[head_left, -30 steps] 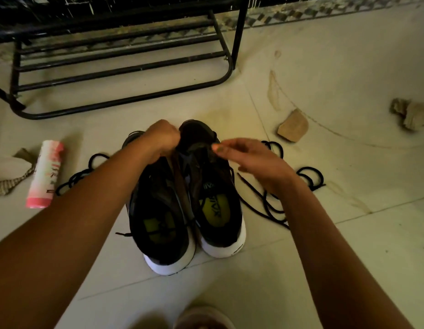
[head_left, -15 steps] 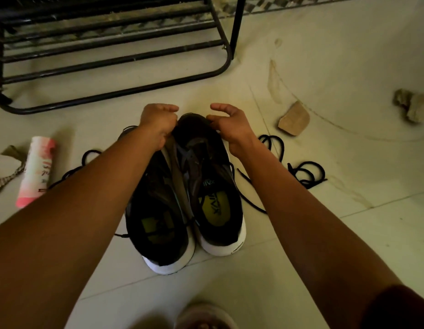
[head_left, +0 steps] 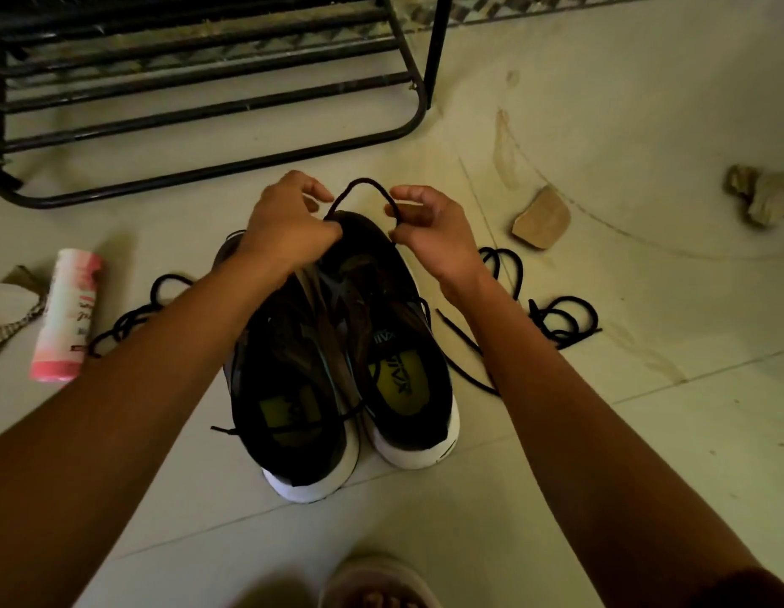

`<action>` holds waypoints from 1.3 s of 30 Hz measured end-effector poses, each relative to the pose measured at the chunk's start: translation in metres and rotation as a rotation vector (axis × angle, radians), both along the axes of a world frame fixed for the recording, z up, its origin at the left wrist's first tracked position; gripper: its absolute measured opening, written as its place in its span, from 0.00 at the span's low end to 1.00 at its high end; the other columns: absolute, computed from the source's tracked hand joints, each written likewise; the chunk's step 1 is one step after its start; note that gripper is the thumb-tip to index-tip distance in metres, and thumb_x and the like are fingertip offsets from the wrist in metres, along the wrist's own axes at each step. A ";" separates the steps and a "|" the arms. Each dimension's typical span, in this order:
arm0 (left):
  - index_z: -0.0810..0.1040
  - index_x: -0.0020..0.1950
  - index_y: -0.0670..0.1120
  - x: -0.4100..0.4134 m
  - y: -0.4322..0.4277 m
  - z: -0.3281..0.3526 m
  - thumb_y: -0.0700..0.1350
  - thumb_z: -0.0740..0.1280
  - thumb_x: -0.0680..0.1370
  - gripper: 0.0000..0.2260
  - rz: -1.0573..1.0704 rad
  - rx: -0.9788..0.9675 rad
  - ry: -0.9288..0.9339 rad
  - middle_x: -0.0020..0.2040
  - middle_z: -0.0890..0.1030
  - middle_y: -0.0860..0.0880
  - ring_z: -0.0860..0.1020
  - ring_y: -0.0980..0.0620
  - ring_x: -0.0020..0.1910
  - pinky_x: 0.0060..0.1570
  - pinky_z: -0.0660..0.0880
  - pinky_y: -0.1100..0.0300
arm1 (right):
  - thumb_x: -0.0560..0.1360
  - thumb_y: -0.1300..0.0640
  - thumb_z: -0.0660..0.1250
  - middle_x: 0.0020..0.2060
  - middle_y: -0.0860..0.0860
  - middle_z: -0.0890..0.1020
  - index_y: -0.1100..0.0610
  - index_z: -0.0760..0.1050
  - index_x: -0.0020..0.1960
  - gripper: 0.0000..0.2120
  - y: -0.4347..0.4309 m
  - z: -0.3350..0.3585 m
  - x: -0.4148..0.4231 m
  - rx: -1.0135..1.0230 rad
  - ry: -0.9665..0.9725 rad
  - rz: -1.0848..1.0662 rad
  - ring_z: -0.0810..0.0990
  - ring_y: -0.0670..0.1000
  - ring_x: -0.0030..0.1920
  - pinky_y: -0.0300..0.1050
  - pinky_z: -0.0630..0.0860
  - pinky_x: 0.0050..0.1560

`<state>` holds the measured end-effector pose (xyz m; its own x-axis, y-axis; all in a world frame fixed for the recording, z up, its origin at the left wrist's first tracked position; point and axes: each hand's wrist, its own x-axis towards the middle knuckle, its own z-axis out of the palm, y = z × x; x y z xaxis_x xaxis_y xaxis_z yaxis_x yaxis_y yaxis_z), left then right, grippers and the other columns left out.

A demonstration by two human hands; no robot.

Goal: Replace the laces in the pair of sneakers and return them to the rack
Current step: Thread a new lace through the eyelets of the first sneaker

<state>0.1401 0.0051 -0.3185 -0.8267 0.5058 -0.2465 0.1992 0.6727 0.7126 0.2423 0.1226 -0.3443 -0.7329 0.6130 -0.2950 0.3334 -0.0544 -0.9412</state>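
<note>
Pale floor (head_left: pixel 601 432), rack (head_left: pixel 206 103) behind. Left hand (head_left: pixel 289 230) and right hand (head_left: pixel 429 234) each pinch lace (head_left: pixel 364 186) over right sneaker (head_left: pixel 390 344); equalise both ends before threading upward.

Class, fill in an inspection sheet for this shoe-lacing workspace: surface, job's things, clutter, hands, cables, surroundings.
Surface: pale tiled floor, stained.
Job's things: pair of dark sneakers side by side, toes toward the black rack; a black lace arches between both hands; loose laces lie on either side.
Clutter: pink bottle lying left; tan block and crumpled rag right.
Hands: left hand and right hand each pinch the lace over the toes.
Cables: nothing seen.
Surroundings: patterned floor strip behind the rack.
</note>
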 end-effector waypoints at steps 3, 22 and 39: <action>0.72 0.47 0.46 0.014 -0.016 0.020 0.52 0.71 0.72 0.13 -0.238 -0.313 0.172 0.47 0.75 0.48 0.74 0.48 0.47 0.43 0.69 0.57 | 0.74 0.64 0.65 0.66 0.49 0.73 0.54 0.67 0.70 0.25 -0.009 0.006 0.030 0.187 -0.140 0.163 0.68 0.44 0.64 0.34 0.66 0.57; 0.69 0.57 0.46 0.089 -0.015 0.024 0.59 0.65 0.74 0.20 -0.548 -0.695 0.638 0.50 0.76 0.47 0.78 0.46 0.46 0.34 0.66 0.58 | 0.70 0.76 0.56 0.53 0.48 0.69 0.61 0.65 0.68 0.28 -0.058 -0.004 0.085 0.202 -0.084 0.229 0.69 0.42 0.52 0.18 0.63 0.47; 0.74 0.54 0.46 0.075 -0.012 0.026 0.45 0.67 0.75 0.10 -0.436 -0.645 0.521 0.50 0.74 0.46 0.76 0.46 0.46 0.37 0.68 0.56 | 0.71 0.74 0.57 0.66 0.55 0.69 0.60 0.64 0.71 0.29 -0.061 -0.009 0.083 0.280 -0.158 0.228 0.69 0.52 0.66 0.32 0.64 0.61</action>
